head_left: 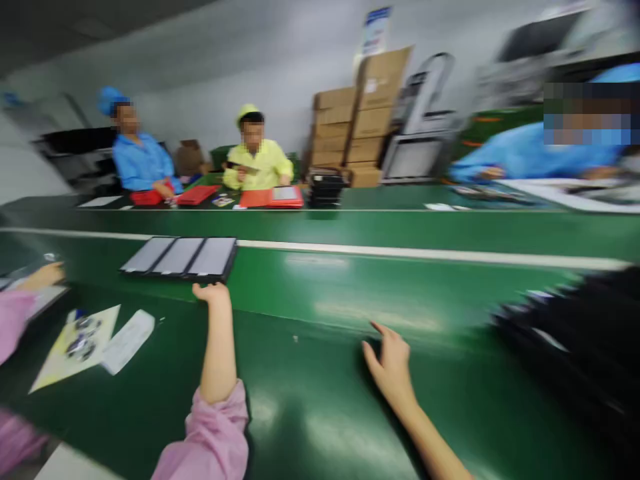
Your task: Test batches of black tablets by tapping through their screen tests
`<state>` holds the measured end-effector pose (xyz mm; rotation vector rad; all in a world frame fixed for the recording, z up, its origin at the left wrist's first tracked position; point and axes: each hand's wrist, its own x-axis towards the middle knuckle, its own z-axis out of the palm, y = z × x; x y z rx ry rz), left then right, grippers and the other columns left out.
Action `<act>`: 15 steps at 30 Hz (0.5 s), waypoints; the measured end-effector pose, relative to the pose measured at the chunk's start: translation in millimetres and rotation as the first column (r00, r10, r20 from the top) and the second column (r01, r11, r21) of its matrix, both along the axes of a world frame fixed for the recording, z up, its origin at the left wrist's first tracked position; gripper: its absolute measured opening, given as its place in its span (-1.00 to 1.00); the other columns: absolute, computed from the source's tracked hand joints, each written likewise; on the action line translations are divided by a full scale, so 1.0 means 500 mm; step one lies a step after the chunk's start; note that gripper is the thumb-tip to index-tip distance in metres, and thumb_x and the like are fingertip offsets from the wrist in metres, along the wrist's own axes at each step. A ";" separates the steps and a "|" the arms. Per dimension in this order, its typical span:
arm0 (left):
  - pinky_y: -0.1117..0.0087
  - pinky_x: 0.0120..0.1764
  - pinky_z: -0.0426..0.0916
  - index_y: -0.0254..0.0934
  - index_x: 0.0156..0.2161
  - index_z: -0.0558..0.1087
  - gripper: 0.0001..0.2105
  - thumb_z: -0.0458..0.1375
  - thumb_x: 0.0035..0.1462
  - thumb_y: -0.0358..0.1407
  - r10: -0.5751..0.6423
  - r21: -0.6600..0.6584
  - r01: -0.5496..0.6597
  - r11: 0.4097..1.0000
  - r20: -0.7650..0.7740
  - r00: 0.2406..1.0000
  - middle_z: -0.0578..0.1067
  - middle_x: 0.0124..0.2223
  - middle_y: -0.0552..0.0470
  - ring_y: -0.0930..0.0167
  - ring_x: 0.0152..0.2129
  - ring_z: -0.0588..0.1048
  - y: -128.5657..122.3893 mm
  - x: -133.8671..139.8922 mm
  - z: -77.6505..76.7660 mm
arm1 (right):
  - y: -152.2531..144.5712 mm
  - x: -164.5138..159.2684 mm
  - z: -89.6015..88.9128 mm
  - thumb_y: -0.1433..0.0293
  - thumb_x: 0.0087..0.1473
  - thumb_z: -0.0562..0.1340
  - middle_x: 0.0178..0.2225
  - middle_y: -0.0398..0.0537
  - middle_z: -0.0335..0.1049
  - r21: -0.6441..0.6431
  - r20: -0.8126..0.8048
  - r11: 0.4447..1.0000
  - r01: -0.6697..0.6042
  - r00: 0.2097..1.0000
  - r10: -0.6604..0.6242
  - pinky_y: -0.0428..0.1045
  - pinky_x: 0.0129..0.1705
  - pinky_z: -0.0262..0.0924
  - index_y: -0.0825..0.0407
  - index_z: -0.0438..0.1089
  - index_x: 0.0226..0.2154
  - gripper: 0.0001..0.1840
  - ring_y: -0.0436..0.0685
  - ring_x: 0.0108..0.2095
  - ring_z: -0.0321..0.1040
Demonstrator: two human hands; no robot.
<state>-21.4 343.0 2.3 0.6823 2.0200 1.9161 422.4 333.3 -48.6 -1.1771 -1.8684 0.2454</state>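
Fingers (385, 330) spread on right hand (394, 357), left arm (219, 350) outstretched.

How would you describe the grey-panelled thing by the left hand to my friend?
Find the long green work surface, then the broad pale strip running along it. Just beyond the left hand, a flat row of three grey panels, edged in black, hides part of that strip. Those grey faces set it apart from the dark stack at far right.
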 end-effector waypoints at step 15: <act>0.04 0.01 0.42 -0.28 0.07 0.38 -0.46 -0.10 0.33 0.14 -0.170 0.309 -0.134 0.942 0.779 0.603 0.40 0.13 -0.20 0.20 0.03 0.45 -0.071 -0.098 0.011 | 0.012 0.015 -0.028 0.09 0.21 0.05 -0.08 0.24 0.42 0.085 0.088 0.996 0.022 0.996 -0.030 0.35 0.02 0.18 0.06 0.28 0.08 -0.48 0.45 -0.02 0.35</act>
